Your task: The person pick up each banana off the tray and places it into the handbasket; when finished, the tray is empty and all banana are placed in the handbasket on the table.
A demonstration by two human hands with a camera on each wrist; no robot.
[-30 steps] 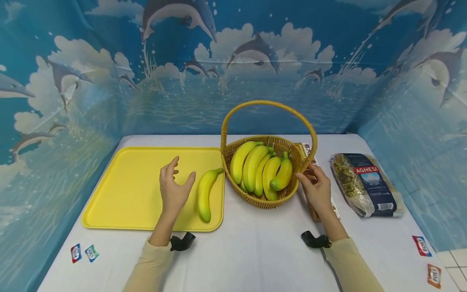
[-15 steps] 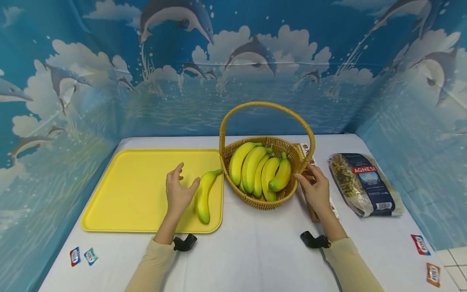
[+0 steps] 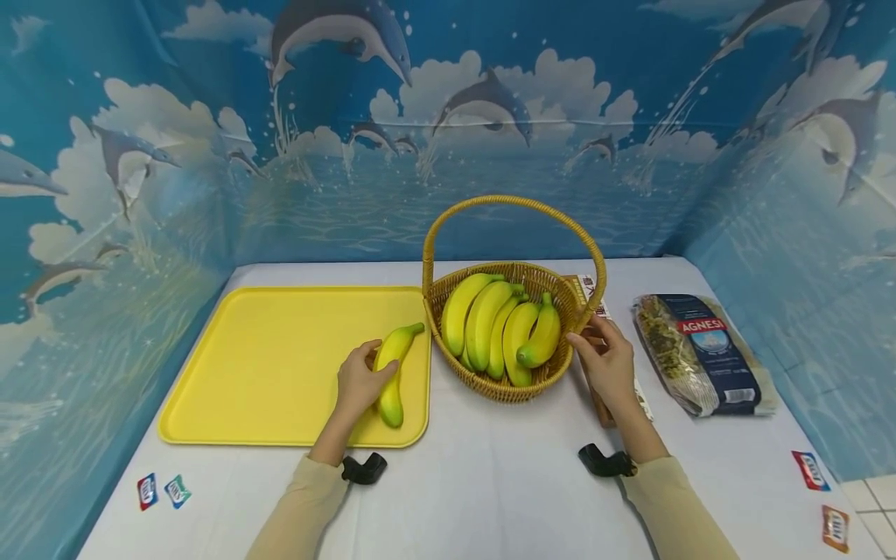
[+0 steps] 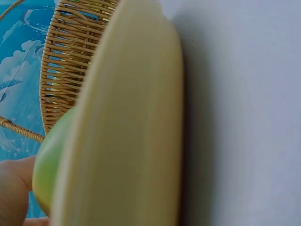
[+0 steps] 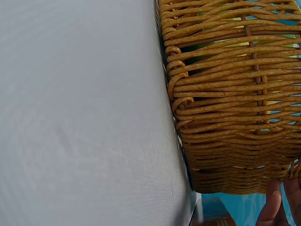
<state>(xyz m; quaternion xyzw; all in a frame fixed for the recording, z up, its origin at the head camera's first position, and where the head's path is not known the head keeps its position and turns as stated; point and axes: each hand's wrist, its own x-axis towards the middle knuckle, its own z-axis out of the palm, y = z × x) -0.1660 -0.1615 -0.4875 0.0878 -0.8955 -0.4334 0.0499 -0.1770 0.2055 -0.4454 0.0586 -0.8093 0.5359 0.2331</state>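
On the right part of the yellow tray [image 3: 266, 365] lies a single banana [image 3: 392, 406], with my left hand [image 3: 360, 383] curled over its middle, thumb on the near side. The left wrist view shows the banana's greenish end [image 4: 49, 165] behind the tray's rim, with fingers [image 4: 14, 193] against it. Just right of the tray stands a wicker basket [image 3: 514, 393] with a tall handle, holding several bananas [image 3: 483, 323]. My right hand [image 3: 610, 367] pinches the basket's right rim at the handle's foot. Its fingertips [image 5: 272, 207] show at the basket's edge in the right wrist view.
Partly under my right hand lies a long brown-and-white package [image 3: 602, 408]. Farther right is an AGNESI pasta bag [image 3: 703, 354]. Small wrappers, such as a red-and-blue one [image 3: 147, 491], lie near both front corners. A dolphin-print curtain [image 3: 336, 202] surrounds the white table.
My left hand has moved right and down from above the tray onto the banana, and its spread fingers have curled round it. The right hand has stayed on the basket.
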